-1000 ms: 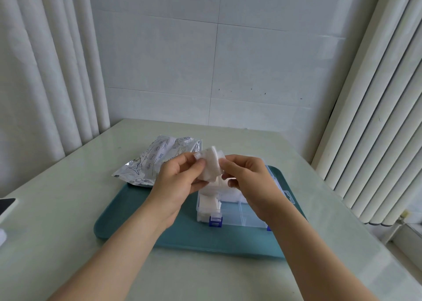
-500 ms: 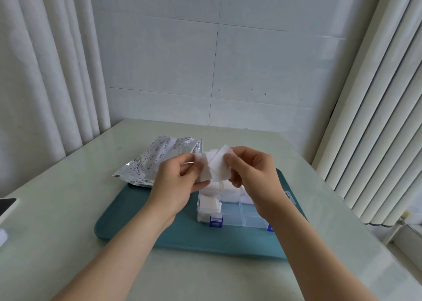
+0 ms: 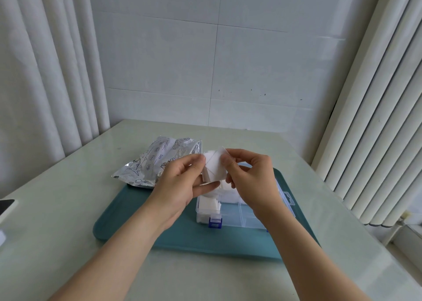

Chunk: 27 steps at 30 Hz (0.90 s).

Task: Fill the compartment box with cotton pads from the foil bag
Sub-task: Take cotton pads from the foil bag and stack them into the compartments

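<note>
Separating pads (image 3: pixel 213 166) above the box (image 3: pixel 246 218): the left hand (image 3: pixel 182 182) pinches a small stack, and the right hand (image 3: pixel 249 175) pinches the front pad's edge, apparently peeling it free. Slide the thumb sideways so only one pad lifts, then lay it flat in an unfilled compartment. The bag (image 3: pixel 159 161) lies behind, at left.

A pale green table (image 3: pixel 68 209) stands against a white tiled wall (image 3: pixel 205 60), flanked by white curtains (image 3: pixel 45 72).

home (curtains (image 3: pixel 45 72), tiled wall (image 3: pixel 205 60))
</note>
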Available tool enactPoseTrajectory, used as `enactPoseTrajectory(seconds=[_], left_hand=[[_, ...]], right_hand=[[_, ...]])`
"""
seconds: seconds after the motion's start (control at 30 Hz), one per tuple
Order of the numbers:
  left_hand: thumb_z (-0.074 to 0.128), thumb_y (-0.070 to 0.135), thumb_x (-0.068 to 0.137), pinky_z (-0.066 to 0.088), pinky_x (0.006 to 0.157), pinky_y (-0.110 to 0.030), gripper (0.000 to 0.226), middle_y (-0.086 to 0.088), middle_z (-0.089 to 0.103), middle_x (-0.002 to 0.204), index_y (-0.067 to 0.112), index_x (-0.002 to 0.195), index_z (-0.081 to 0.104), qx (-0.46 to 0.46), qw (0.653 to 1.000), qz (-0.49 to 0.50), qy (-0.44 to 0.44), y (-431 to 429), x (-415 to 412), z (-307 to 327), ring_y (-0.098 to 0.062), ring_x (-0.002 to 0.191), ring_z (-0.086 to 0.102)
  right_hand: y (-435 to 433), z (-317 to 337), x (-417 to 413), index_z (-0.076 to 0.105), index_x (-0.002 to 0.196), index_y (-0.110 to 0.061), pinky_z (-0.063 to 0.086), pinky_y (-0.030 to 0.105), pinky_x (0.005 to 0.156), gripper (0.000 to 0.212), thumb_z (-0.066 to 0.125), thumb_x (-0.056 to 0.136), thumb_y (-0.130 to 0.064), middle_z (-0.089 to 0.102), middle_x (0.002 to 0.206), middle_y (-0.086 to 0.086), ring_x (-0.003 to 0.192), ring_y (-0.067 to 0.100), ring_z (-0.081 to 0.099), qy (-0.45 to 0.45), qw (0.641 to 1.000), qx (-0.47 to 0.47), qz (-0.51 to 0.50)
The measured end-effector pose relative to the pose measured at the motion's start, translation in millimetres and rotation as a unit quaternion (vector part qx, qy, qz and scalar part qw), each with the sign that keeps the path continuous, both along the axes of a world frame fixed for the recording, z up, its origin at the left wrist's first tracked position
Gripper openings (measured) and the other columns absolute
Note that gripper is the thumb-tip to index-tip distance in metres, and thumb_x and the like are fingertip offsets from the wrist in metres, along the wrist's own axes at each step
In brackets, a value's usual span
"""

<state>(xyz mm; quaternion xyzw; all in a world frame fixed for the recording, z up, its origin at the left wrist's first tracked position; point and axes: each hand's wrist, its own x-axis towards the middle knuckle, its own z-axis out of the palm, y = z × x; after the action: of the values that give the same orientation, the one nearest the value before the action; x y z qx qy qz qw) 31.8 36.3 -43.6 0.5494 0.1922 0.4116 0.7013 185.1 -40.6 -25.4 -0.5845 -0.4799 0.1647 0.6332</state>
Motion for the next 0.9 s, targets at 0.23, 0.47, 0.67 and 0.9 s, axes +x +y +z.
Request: enactPoseTrajectory(seconds=[0.23,0.47,0.67,0.9], left_hand=[[0.061,0.021,0.107,0.066,0.083,-0.046,0.022,-0.021,0.077,0.107,0.005,0.115,0.074,0.009,0.997,0.075,0.035,4.1,-3.3,-3.4,-0.033,0.099,0.078],[0.060,0.021,0.108,0.067,0.078,-0.043,0.019,-0.027,0.071,0.096,0.009,0.108,0.075,0.059,0.986,0.139,0.068,8.6,-1.6,-7.7,-0.034,0.089,0.075],[0.058,0.019,0.109,0.067,0.075,-0.042,0.021,0.007,0.048,0.058,0.005,0.109,0.074,0.083,0.979,0.165,0.085,10.4,-2.2,-10.7,-0.006,0.055,0.052],[0.059,0.021,0.109,0.067,0.076,-0.043,0.022,-0.022,0.076,0.098,0.010,0.110,0.078,0.084,0.987,0.104,0.088,2.5,-3.2,-3.9,-0.038,0.095,0.076]], right_hand=[[-2.7,2.7,-1.4,0.079,0.109,-0.021,0.057,0.031,0.051,0.020,0.082,0.091,-0.012,0.075,0.074,0.001,0.053,0.023,0.071,-0.040,0.999,-0.001,-0.012],[-0.9,2.5,7.0,0.079,0.101,-0.019,0.062,0.042,0.060,0.013,0.076,0.094,-0.008,0.077,0.081,-0.003,0.061,0.018,0.073,-0.042,0.999,-0.005,-0.025],[-1.8,5.5,9.1,0.077,0.102,-0.013,0.057,0.031,0.058,0.013,0.066,0.102,-0.006,0.075,0.082,-0.002,0.067,0.017,0.067,0.005,0.998,0.054,-0.013],[-3.3,5.1,6.5,0.080,0.100,-0.015,0.053,0.026,0.057,0.009,0.080,0.092,-0.009,0.078,0.080,0.003,0.062,0.014,0.067,-0.013,0.999,0.015,0.047]])
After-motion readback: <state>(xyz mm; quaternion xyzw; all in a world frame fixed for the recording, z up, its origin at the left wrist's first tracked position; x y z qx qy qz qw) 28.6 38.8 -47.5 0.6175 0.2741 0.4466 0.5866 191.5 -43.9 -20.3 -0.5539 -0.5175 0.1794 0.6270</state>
